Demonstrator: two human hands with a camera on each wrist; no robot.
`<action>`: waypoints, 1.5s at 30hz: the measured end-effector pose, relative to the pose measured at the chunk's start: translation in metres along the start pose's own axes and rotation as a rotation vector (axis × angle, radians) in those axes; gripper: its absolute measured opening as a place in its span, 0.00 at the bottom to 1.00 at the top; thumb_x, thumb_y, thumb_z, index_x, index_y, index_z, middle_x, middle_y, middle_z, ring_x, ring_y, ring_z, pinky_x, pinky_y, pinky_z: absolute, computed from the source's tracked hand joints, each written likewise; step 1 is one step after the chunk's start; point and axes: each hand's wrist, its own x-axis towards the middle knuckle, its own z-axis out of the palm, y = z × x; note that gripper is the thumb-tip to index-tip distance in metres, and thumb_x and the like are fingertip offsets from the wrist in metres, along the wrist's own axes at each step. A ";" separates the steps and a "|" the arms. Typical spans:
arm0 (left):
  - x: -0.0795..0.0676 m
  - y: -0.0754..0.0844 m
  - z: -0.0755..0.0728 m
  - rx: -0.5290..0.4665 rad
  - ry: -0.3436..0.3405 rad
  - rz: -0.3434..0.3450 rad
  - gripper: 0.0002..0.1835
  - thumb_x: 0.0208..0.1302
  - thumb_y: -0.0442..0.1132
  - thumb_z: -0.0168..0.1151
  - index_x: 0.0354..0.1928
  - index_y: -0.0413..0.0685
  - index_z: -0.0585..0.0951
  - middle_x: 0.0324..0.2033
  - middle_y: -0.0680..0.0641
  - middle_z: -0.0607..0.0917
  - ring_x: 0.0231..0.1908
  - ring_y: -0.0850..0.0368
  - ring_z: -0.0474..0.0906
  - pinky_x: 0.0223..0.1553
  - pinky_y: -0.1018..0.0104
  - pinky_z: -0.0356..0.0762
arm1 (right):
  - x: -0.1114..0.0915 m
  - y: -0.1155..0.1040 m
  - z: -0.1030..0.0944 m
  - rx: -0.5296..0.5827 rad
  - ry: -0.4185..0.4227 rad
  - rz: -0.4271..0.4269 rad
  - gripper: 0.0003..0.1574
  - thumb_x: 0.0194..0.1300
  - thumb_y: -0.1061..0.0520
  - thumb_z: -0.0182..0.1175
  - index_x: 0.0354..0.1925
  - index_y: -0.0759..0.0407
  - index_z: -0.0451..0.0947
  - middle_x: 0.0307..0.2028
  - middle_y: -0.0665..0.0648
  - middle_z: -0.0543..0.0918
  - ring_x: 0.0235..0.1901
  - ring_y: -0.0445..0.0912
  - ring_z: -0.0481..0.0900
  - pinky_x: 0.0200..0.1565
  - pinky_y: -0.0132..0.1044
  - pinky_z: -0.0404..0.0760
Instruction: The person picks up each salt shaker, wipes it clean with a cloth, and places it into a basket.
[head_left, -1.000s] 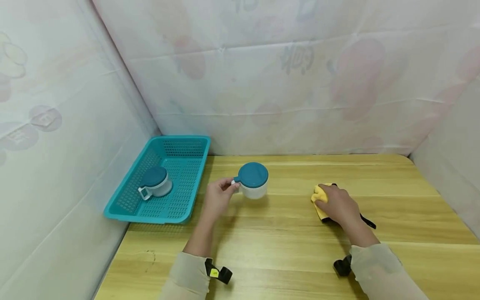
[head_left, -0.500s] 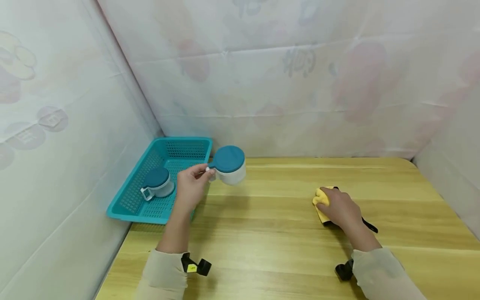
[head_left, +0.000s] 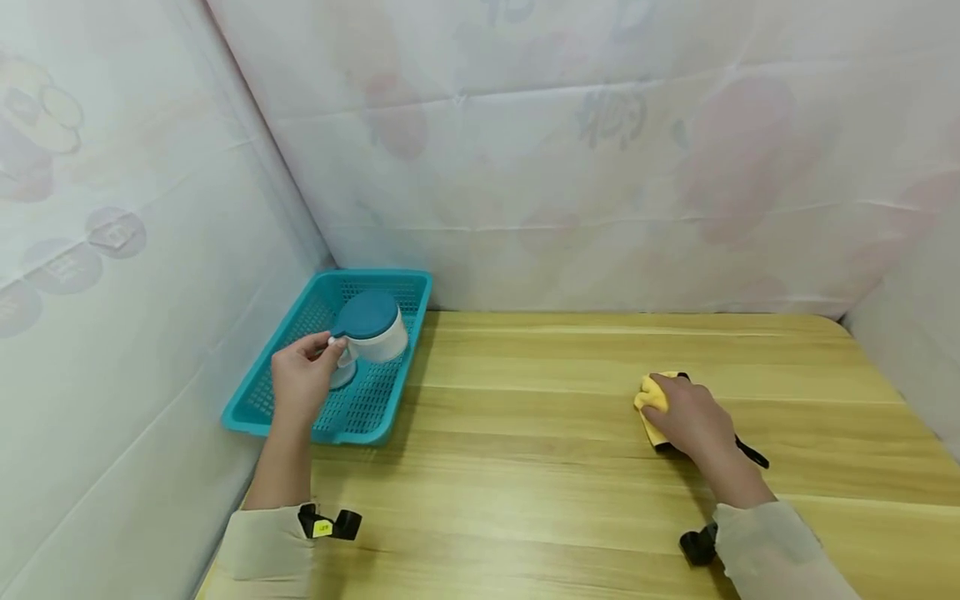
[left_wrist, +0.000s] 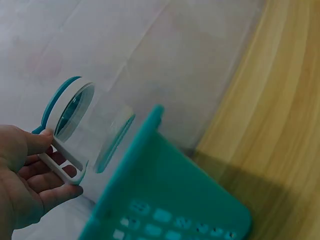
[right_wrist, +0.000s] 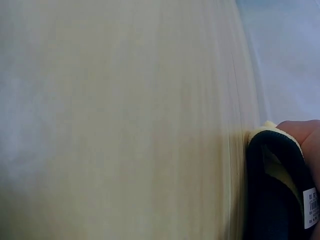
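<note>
My left hand (head_left: 302, 379) pinches the handle of a clear seasoning jar (head_left: 381, 340) with a blue lid, holding it up over the teal basket (head_left: 365, 421). In the left wrist view the jar (left_wrist: 95, 127) shows its white collar and white loop handle, with the thumb pressed on the handle's top. A second jar (head_left: 343, 375) stands in the basket, mostly hidden behind the held one and the hand. On the right, my right hand (head_left: 697, 419) grips a bunched yellow cloth (head_left: 651, 398) with a black edge on the table; the right wrist view shows its dark border (right_wrist: 270, 200) and a label.
The basket stands at the left back of the wooden table (head_left: 510, 467), close to the left curtain wall (head_left: 165, 333). Another curtain wall (head_left: 525, 167) rises along the table's back edge. A black strap (head_left: 752, 452) sticks out past the right hand.
My left hand has carried the jar leftward, lifting it off the table area and bringing it over the basket. The right hand stays on the cloth in nearly the same place.
</note>
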 end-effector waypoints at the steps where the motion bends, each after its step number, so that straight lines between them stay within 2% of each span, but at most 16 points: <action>1: 0.001 -0.003 -0.001 0.008 0.004 -0.010 0.27 0.66 0.57 0.61 0.59 0.46 0.81 0.55 0.44 0.82 0.51 0.54 0.77 0.38 0.76 0.78 | -0.001 0.001 -0.001 -0.001 -0.001 0.002 0.40 0.67 0.43 0.58 0.71 0.59 0.63 0.62 0.75 0.68 0.53 0.75 0.70 0.36 0.65 0.76; 5: 0.004 -0.013 -0.001 0.045 0.005 -0.017 0.26 0.68 0.54 0.60 0.58 0.43 0.81 0.54 0.42 0.82 0.49 0.53 0.77 0.34 0.76 0.76 | -0.004 0.003 -0.002 -0.001 0.000 0.003 0.40 0.68 0.43 0.57 0.71 0.59 0.63 0.63 0.74 0.68 0.53 0.75 0.69 0.37 0.66 0.75; 11: 0.008 -0.020 -0.001 0.107 -0.015 -0.039 0.24 0.70 0.50 0.59 0.57 0.38 0.81 0.53 0.38 0.82 0.44 0.50 0.77 0.31 0.71 0.75 | -0.007 0.004 -0.003 0.006 -0.006 0.007 0.41 0.68 0.43 0.57 0.71 0.59 0.62 0.64 0.74 0.68 0.55 0.75 0.68 0.39 0.67 0.74; 17: 0.014 -0.027 -0.004 0.136 -0.083 -0.076 0.23 0.70 0.48 0.60 0.57 0.35 0.80 0.50 0.36 0.81 0.39 0.51 0.78 0.32 0.70 0.77 | -0.008 0.002 -0.003 0.005 -0.002 0.002 0.40 0.68 0.44 0.58 0.71 0.59 0.62 0.64 0.74 0.68 0.55 0.75 0.68 0.38 0.67 0.74; 21: 0.019 -0.033 -0.006 0.138 -0.141 -0.099 0.23 0.70 0.45 0.60 0.57 0.33 0.79 0.49 0.36 0.81 0.40 0.50 0.80 0.34 0.70 0.81 | -0.008 0.001 -0.003 0.004 -0.004 -0.002 0.40 0.68 0.44 0.58 0.71 0.60 0.63 0.64 0.74 0.68 0.55 0.75 0.68 0.39 0.67 0.74; 26: 0.022 -0.040 -0.005 0.184 -0.202 -0.108 0.22 0.70 0.46 0.61 0.54 0.33 0.80 0.50 0.35 0.80 0.40 0.48 0.79 0.43 0.56 0.83 | -0.009 0.002 -0.003 0.001 -0.012 0.001 0.40 0.68 0.44 0.58 0.71 0.60 0.62 0.65 0.73 0.68 0.56 0.75 0.68 0.39 0.68 0.74; 29: 0.024 -0.043 -0.003 0.200 -0.230 -0.105 0.20 0.69 0.45 0.61 0.52 0.33 0.80 0.49 0.35 0.79 0.38 0.48 0.77 0.43 0.50 0.80 | -0.009 0.002 -0.003 0.004 -0.017 0.005 0.41 0.68 0.44 0.58 0.71 0.60 0.62 0.65 0.73 0.68 0.56 0.75 0.68 0.39 0.68 0.74; 38: 0.025 -0.047 0.000 0.244 -0.274 -0.055 0.14 0.70 0.42 0.59 0.43 0.34 0.80 0.39 0.38 0.79 0.30 0.52 0.70 0.28 0.60 0.72 | -0.009 0.005 -0.002 -0.008 -0.011 0.001 0.40 0.67 0.43 0.59 0.71 0.59 0.63 0.62 0.75 0.68 0.53 0.74 0.70 0.36 0.64 0.76; 42: 0.025 -0.047 0.000 0.238 -0.296 -0.062 0.13 0.70 0.41 0.59 0.42 0.35 0.79 0.37 0.38 0.78 0.29 0.52 0.69 0.28 0.60 0.71 | -0.009 0.006 -0.004 -0.009 -0.011 -0.001 0.41 0.67 0.43 0.59 0.71 0.59 0.63 0.61 0.75 0.68 0.52 0.74 0.70 0.35 0.63 0.76; 45: 0.025 -0.048 -0.001 0.242 -0.334 -0.064 0.11 0.70 0.40 0.59 0.39 0.35 0.79 0.37 0.40 0.78 0.30 0.54 0.72 0.33 0.57 0.77 | -0.009 0.006 -0.005 -0.012 -0.014 -0.002 0.41 0.67 0.43 0.59 0.71 0.59 0.63 0.62 0.75 0.68 0.53 0.74 0.70 0.35 0.64 0.76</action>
